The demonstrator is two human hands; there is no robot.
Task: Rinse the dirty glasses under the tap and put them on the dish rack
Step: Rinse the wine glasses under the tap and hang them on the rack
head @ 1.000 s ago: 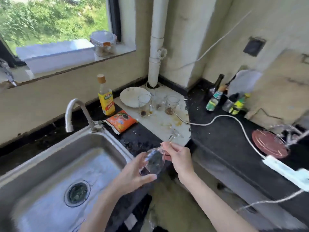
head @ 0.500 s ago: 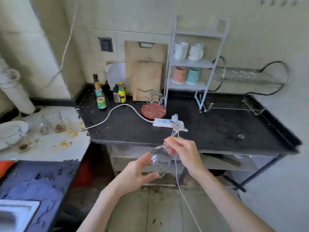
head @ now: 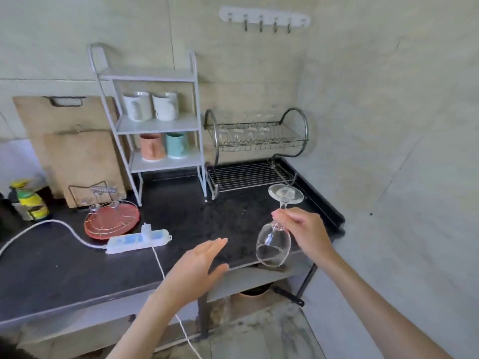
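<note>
A person's right hand (head: 302,233) pinches the stem of a wine glass (head: 276,234) held upside down over the black counter's (head: 77,260) front edge, stem near-vertical w/ base up, tilted slightly, bowl mouth down. Left hand (head: 199,265) hovers beside it, fingers straight, holding nothing. Two-tier dish rack (head: 255,149) stands behind at the wall.

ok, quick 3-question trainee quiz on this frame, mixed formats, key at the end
1. True or false: the wine glass is held with its bowl pointing down.
2. Which hand holds the glass by its stem? A) left hand B) right hand C) both
3. Fill in: the dish rack stands to the right of the white ____ holding four mugs.

Key: 1 true, the foot is on top. 2 B, the left hand is open and apart from the glass. 3 shelf.
</note>
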